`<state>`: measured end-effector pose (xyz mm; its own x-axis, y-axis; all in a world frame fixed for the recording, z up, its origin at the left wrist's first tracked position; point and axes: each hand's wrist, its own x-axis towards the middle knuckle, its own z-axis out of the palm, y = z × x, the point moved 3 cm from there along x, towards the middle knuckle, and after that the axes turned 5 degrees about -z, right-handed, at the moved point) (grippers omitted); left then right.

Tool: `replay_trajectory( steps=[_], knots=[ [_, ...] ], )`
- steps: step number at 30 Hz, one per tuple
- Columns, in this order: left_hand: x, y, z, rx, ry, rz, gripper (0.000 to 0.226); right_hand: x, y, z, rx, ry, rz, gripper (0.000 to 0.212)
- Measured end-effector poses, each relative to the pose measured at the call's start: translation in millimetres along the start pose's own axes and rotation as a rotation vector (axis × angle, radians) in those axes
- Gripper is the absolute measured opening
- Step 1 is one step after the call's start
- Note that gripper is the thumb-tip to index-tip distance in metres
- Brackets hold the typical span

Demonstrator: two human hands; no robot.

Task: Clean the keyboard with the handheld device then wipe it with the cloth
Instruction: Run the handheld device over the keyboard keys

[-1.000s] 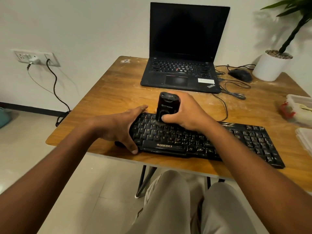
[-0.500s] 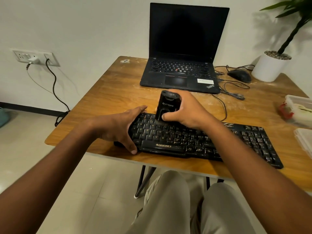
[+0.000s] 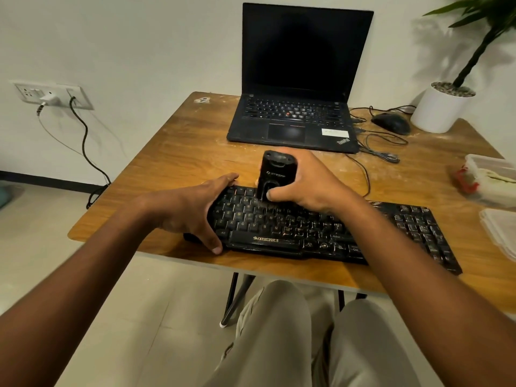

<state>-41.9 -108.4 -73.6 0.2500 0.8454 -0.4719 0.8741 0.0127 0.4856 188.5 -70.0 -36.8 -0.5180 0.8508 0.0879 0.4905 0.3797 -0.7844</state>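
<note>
Gripping the black handheld device (image 3: 273, 174) upright, the right hand (image 3: 304, 185) has its fingers wrapped round the body and its thumb across the lower front, with the device's lower end down on the upper key rows at the left part of the black keyboard (image 3: 321, 233). The left hand (image 3: 190, 210) clasps the keyboard's left end, fingers curled over the far edge and the thumb hooked along the near edge beside the space bar.

The keyboard lies slantwise across the near part of the wooden bench (image 3: 181, 152), its right end nearer the front edge. Behind the hands sits an open black laptop (image 3: 296, 85) with a dark screen. To its right, a black mouse (image 3: 392, 122) with looped cable rests near a white plant pot (image 3: 441, 110). Clear plastic containers (image 3: 491, 177) stand at the bench's right edge. On the wall to the left, a socket strip (image 3: 53, 93) carries a white plug and a black cord. The person's knees in pale trousers (image 3: 279, 331) show below the bench.
</note>
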Motion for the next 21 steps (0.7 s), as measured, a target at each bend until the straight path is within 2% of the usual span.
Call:
replay_trajectory(
  steps=[7, 9, 16, 21],
  knots=[
    [-1, 0, 0, -0.016, -0.018, 0.014, 0.153, -20, 15, -45, -0.139, -0.113, 0.053, 0.048],
    [0, 0, 0, -0.023, -0.015, 0.013, 0.154, -17, 8, -48, -0.127, -0.092, 0.030, 0.047],
    [-2, 0, 0, -0.019, -0.010, -0.002, 0.154, 4, -11, 9, 0.028, -0.036, -0.054, 0.039],
    [-3, 1, 0, -0.017, -0.011, -0.006, 0.153, -3, 0, -10, -0.199, -0.153, -0.005, 0.037]
  ],
)
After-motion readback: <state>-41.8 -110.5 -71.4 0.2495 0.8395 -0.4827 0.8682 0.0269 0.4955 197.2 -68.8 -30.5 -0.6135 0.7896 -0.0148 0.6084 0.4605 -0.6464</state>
